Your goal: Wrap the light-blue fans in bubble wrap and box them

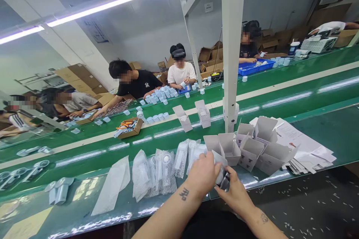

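My right hand (237, 192) is wrapped around a small white cardboard box (220, 158) at the table's near edge, thumb below and fingers on its far side. At the mouth of this box, my left hand (203, 175) has its fingers curled down over a whitish bubble-wrapped part (220, 176), mostly hidden between the hands. Just left of them lie several bubble-wrapped parts (164, 168) in a row. Several open white boxes (252, 153) stand to the right, flaps up.
A stack of printed sheets (305, 143) lies at the right. An empty bubble bag (113, 186) and light-blue parts (60, 190) are to the left. Beyond, a green conveyor (95, 143) carries a carton of parts (131, 129). A white post (232, 44) rises ahead. Several people work opposite.
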The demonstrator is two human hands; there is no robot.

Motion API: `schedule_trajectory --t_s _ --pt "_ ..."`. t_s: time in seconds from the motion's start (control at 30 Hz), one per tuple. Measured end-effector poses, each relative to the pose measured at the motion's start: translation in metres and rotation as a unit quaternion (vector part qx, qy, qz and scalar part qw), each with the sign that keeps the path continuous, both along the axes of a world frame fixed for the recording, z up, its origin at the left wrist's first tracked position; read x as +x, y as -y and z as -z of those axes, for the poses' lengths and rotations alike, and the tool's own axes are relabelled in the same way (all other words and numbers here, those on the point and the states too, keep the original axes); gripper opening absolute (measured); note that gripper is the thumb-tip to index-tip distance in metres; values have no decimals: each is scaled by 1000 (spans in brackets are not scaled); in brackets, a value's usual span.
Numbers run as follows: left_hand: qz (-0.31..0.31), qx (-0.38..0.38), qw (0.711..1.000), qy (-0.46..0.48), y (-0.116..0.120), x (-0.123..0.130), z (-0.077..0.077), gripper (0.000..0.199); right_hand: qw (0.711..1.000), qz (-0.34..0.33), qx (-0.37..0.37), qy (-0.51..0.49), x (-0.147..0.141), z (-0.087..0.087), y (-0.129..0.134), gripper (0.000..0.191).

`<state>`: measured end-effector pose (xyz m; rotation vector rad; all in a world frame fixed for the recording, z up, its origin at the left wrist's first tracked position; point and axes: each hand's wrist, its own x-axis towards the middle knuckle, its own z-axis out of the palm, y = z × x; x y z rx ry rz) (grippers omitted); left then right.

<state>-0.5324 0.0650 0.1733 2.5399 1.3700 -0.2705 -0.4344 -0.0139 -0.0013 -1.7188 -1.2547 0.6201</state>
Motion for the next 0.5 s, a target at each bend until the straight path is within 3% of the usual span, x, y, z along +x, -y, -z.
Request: schedule_trajectory --t_s 0.07,0.13,0.23,0.37,0.43,0.5 --pt "42 2 999 -10 10 2 23 37 1000 -17 21 -9 3 4 2 62" --pt "131 22 991 27 18 -8 46 44 999 -24 28 -18 7 9 6 64" --pt "235 88 965 71 17 -32 84 44 999 -24 -15 -42 12 14 11 67" --pt "250 140 957 43 6 -47 127 19 994 -91 -27 -56 20 5 18 60" --pt "239 121 962 51 3 -52 129 15 989 -128 -4 -74 32 -5 23 64" --pt "221 73 970 73 -2 -67 111 17 988 -129 34 -73 49 -14 25 60"
